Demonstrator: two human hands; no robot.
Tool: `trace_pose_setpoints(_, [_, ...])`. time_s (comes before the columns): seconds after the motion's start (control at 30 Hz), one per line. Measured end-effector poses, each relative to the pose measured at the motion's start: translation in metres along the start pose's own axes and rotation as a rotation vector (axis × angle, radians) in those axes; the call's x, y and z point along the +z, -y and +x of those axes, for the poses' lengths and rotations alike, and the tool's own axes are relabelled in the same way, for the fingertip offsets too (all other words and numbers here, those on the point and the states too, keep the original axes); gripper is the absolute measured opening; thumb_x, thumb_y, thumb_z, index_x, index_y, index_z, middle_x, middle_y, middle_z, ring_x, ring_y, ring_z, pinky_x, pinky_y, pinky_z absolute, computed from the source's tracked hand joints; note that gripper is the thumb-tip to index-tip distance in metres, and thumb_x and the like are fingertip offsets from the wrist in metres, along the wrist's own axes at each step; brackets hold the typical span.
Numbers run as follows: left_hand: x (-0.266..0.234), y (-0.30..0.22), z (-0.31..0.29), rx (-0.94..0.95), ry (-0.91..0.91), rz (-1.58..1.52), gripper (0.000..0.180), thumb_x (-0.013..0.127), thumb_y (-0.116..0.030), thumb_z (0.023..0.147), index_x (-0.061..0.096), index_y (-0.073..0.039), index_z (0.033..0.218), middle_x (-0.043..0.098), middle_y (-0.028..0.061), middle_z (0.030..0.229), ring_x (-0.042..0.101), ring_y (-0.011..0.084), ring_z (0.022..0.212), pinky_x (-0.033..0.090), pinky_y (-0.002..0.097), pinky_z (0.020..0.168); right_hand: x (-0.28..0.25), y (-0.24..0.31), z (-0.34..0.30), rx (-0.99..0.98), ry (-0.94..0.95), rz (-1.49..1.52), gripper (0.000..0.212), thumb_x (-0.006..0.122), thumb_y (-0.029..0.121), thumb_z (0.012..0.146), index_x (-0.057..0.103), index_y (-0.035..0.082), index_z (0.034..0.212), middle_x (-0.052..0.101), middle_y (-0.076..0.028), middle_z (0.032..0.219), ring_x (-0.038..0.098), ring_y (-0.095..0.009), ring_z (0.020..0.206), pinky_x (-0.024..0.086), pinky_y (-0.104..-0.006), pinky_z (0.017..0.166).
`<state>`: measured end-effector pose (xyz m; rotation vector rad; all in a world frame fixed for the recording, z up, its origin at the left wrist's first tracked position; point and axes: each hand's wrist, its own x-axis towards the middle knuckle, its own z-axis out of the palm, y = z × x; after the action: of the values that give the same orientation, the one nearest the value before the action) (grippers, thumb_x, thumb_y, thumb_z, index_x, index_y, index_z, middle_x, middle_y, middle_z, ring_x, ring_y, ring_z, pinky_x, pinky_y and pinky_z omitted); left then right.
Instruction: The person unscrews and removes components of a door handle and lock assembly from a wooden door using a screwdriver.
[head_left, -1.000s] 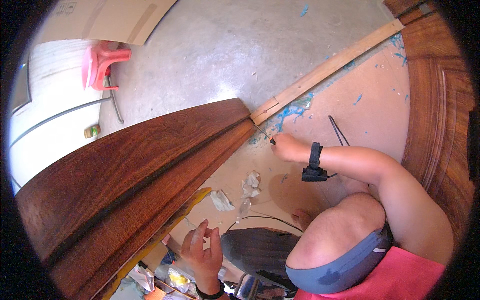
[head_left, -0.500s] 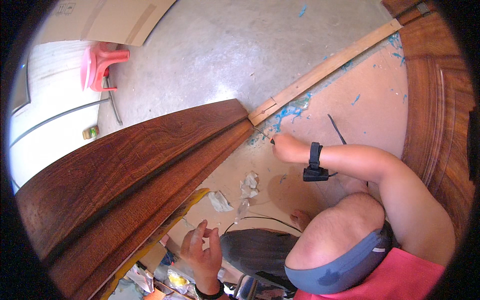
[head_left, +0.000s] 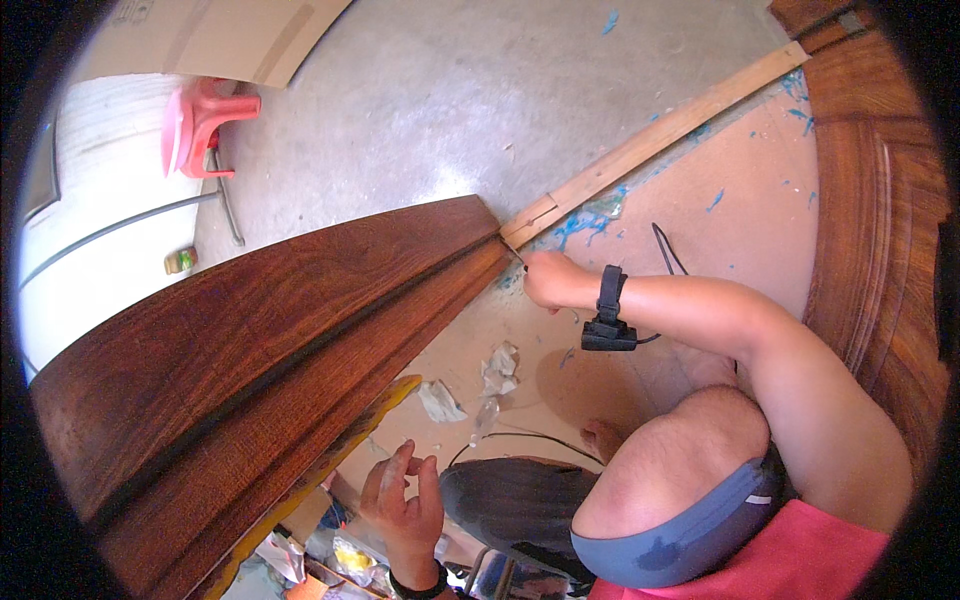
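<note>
Tool [head_left: 514, 253] tight in right hand [head_left: 553, 281], left hand [head_left: 406, 502] unclenched, yellow item [head_left: 352, 556] in clear plastic [head_left: 377, 575]

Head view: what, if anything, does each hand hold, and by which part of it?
The right hand grips a thin tool by the end hidden in its fist, leaving the shaft showing. The left hand holds nothing that shows.

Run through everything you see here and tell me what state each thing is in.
Dark wood panel: grooved lengthwise
Pale wood strip: laid diagonally, one end at the panel's corner
Right hand: closed
Thin tool: gripped in the right hand, handle mostly hidden
Left hand: half-open, nothing visibly held
Black strap: fastened round the right wrist
White scraps: crumpled
Blue scraps: scattered
</note>
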<state>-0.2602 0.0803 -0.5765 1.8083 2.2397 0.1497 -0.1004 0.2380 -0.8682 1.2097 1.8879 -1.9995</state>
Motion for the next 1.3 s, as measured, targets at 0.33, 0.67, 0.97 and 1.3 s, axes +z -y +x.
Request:
trace_pose_setpoints(0.33, [-0.005, 0.006, -0.003, 0.087, 0.014, 0.069, 0.029, 0.075, -0.003, 0.080, 0.065, -0.001, 0.107, 0.064, 0.0080, 0.073, 0.062, 0.0229, 0.064, 0.047, 0.0349, 0.057, 0.031, -0.015, 0.000, -0.042, -0.208, -0.097, 0.037, 0.051, -0.002, 0.076, 0.054, -0.014, 0.111, 0.065, -0.033, 0.086, 0.065, -0.047, 0.087, 0.052, -0.0514, 0.076])
trace_pose_setpoints(0.67, [-0.004, 0.007, -0.005, 0.101, 0.018, 0.061, 0.030, 0.075, -0.004, 0.080, 0.066, -0.001, 0.108, 0.064, 0.0086, 0.073, 0.062, 0.0234, 0.064, 0.047, 0.0356, 0.057, 0.012, -0.026, -0.040, -0.130, -0.172, -0.139, 0.024, 0.061, 0.009, 0.074, 0.061, -0.010, 0.089, 0.065, -0.031, 0.084, 0.066, -0.047, 0.085, 0.052, -0.0532, 0.072])
trace_pose_setpoints(0.97, [-0.001, 0.001, 0.000, 0.088, 0.028, 0.074, 0.029, 0.075, -0.003, 0.079, 0.067, -0.003, 0.107, 0.066, 0.0074, 0.074, 0.062, 0.0221, 0.064, 0.046, 0.0342, 0.055, 0.012, -0.004, -0.013, 0.063, 0.025, 0.175, 0.030, 0.044, 0.003, 0.088, 0.056, -0.011, 0.112, 0.064, -0.027, 0.075, 0.069, -0.037, 0.065, 0.055, -0.0473, 0.053])
trace_pose_setpoints(1.3, [-0.002, 0.004, 0.001, 0.046, 0.006, 0.041, 0.029, 0.076, -0.005, 0.079, 0.067, -0.003, 0.106, 0.065, 0.0068, 0.073, 0.061, 0.0212, 0.063, 0.045, 0.0335, 0.053, 0.009, 0.036, 0.012, 0.214, 0.042, 0.371, 0.018, 0.045, 0.000, 0.088, 0.056, -0.010, 0.079, 0.059, -0.019, 0.064, 0.061, -0.028, 0.049, 0.048, -0.0405, 0.040])
